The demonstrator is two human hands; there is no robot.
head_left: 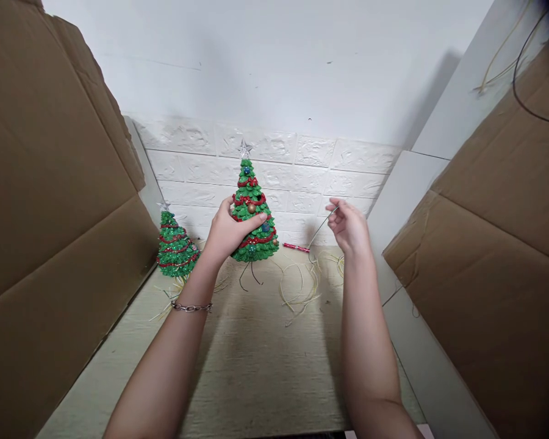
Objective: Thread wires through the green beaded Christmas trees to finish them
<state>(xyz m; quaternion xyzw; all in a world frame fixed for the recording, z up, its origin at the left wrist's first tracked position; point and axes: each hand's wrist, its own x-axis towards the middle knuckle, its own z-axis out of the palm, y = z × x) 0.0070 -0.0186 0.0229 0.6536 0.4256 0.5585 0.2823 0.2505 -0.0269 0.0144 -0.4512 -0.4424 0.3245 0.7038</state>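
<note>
My left hand is wrapped round a green Christmas tree figure with red garlands, small baubles and a clear star on top. The tree is upright above the table, and two dark wires hang from its base. To the right, my right hand pinches the upper end of a thin green wire. That wire runs down to a small red stick, which lies near the wall.
A second decorated tree stands at the left with pale wires under it. Loose yellowish wires lie on the table. Cardboard walls the left side, more cardboard the right. White brick-patterned wall behind.
</note>
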